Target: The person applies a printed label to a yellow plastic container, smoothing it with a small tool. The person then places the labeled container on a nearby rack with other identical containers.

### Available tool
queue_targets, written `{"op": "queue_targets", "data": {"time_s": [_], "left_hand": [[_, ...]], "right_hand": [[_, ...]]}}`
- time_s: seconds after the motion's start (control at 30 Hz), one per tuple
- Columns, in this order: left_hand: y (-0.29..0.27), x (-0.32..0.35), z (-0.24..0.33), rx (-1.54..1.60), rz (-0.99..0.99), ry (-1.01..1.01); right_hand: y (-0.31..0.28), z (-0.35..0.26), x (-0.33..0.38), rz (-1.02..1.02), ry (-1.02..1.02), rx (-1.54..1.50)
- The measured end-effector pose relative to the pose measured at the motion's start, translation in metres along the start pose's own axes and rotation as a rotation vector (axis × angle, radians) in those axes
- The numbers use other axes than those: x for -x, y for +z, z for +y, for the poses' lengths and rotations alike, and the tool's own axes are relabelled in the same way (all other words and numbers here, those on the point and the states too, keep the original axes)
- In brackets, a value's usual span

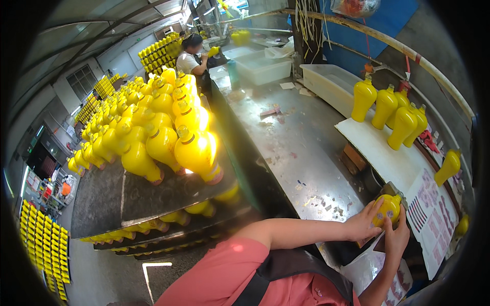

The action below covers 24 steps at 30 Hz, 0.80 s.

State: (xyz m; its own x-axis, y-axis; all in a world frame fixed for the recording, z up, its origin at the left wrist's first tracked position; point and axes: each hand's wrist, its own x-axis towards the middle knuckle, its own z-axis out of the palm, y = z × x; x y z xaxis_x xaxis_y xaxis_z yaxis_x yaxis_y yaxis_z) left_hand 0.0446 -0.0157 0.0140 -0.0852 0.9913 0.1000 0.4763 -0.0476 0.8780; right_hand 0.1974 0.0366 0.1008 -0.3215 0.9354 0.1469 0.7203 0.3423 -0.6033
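At the lower right I hold a glossy yellow bottle (389, 205) between both hands, tilted, its neck pointing away to the upper right. Small purplish patches show on its side. My left hand (363, 222) wraps it from the left. The fingers of my right hand (396, 237) press on its near side and right edge, and its far side is hidden. A sheet printed with purple and dark designs (426, 214) lies just right of my hands. Beyond it, several yellow bottles (403, 125) stand on a white board (360, 133), and another bottle (448, 167) stands nearer on the right.
Many yellow bottles (198, 153) crowd a dark stacked board (168, 196) on my left. A metal worktable (291, 148) littered with scraps runs ahead, with white tubs (263, 69) at its far end. There a co-worker (193, 58) holds a yellow bottle. A curved rail (393, 45) spans the right.
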Motion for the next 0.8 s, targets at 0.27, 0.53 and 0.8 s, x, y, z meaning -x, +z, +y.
{"op": "queue_targets", "data": {"time_s": [0.27,0.53,0.8], "left_hand": [[0.001,0.004,-0.001,0.005,0.007,0.003],[0.002,0.036,0.008,-0.164,0.062,0.033],[-0.005,0.063,0.006,-0.382,0.053,0.173]], "right_hand": [[0.005,0.015,-0.010,0.007,-0.177,-0.105],[0.008,0.025,-0.008,0.012,-0.217,-0.158],[0.006,0.027,-0.010,-0.009,-0.155,-0.129]]}}
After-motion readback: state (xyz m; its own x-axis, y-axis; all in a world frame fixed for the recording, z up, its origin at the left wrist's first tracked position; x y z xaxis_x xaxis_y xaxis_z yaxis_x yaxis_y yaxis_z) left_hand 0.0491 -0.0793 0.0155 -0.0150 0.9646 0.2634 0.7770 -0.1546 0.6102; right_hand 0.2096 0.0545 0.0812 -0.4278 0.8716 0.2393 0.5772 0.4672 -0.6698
